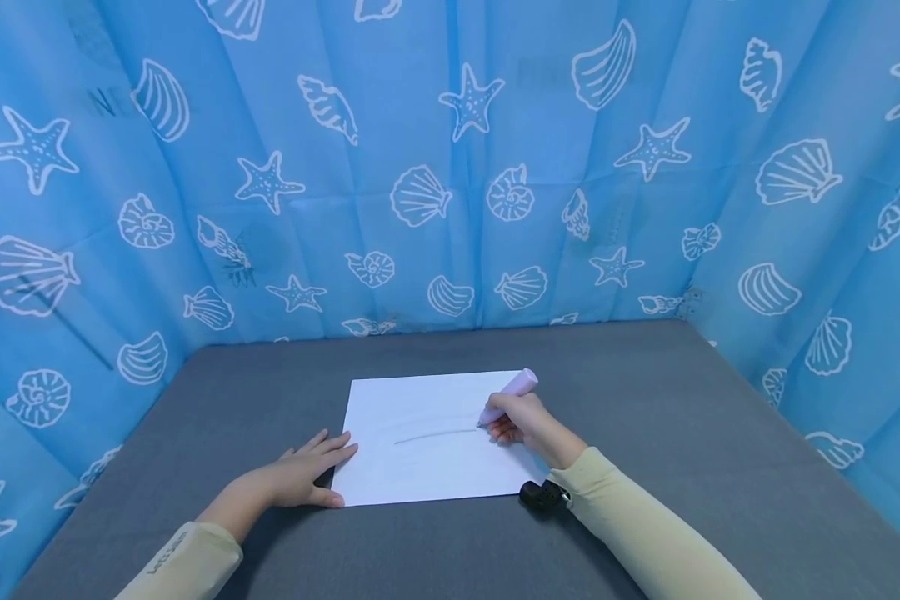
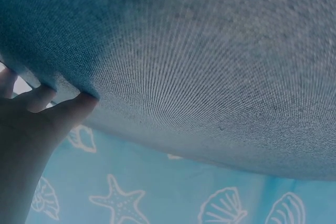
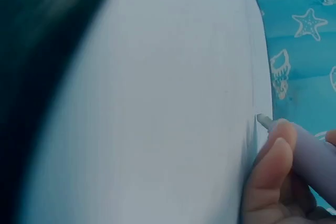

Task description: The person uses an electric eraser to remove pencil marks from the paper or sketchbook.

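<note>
Cream L sleeve (image 1: pixel 195 565): comes in at btm L; lettering on cuff, hard to read.
L hand (image 1: pixel 303 475): fingers straight + spread, gripping nothing; fingertips & thumb at paper's L edge, prob. to stop it sliding.
White paper (image 1: pixel 420 477): on grey table (image 1: pixel 420 554), btwn both hands, long side to the person, prob. for room across.
Thin line (image 1: pixel 435 435): approx. mid-paper, R end by pen tip.
Lilac pen (image 1: pixel 520 383): over R part of paper, tip down, barrel leaning up + R.
R hand (image 1: pixel 528 423): curled, thumb + fingers pinching pen low near tip, prob. for control.
Black device (image 1: pixel 543 497): by R cuff, near paper's lower R corner; can't tell what it is.
Cream R sleeve (image 1: pixel 645 529): runs off at btm R.
L wrist view: fingers close up, slivers of white btwn them; no pen.
R wrist view: pale nib + thumb's grip close up, partly hidden in head view; L hand only in other two.
</note>
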`<action>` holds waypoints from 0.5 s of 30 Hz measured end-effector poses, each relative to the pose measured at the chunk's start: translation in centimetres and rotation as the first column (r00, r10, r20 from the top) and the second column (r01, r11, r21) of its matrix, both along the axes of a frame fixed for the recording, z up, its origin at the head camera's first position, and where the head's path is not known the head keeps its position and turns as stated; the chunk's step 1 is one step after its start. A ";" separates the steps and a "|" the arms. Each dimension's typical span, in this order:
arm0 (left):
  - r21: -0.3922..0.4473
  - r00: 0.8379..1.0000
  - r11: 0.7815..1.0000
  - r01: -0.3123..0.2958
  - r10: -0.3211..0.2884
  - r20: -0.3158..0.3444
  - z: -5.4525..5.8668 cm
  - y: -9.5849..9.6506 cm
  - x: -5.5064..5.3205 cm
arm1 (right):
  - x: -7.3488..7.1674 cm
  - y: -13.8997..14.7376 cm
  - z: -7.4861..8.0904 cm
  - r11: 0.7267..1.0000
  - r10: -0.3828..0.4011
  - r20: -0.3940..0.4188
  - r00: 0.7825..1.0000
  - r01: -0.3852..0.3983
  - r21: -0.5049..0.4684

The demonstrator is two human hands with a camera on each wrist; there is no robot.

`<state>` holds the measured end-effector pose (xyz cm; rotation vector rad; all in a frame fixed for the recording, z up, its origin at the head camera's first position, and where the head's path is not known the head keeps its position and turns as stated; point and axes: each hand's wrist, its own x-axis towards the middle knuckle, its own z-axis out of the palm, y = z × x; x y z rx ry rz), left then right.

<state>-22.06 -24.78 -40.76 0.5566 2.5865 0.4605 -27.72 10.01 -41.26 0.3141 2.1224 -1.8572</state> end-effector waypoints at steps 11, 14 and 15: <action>-0.013 1.000 1.000 -0.017 0.017 -0.026 -0.1 0.2 0.0 | -0.2 -0.7 -0.5 0.999 -0.041 -0.038 0.998 0.041 -0.010; -0.011 1.000 1.000 -0.021 0.020 -0.024 -0.1 0.2 0.1 | -0.1 -0.8 -0.5 0.999 -0.035 -0.032 0.999 0.035 0.004; -0.011 1.000 1.000 -0.021 0.021 -0.024 0.0 0.2 0.2 | -0.1 -0.8 -0.4 0.999 -0.035 -0.032 0.999 0.035 0.007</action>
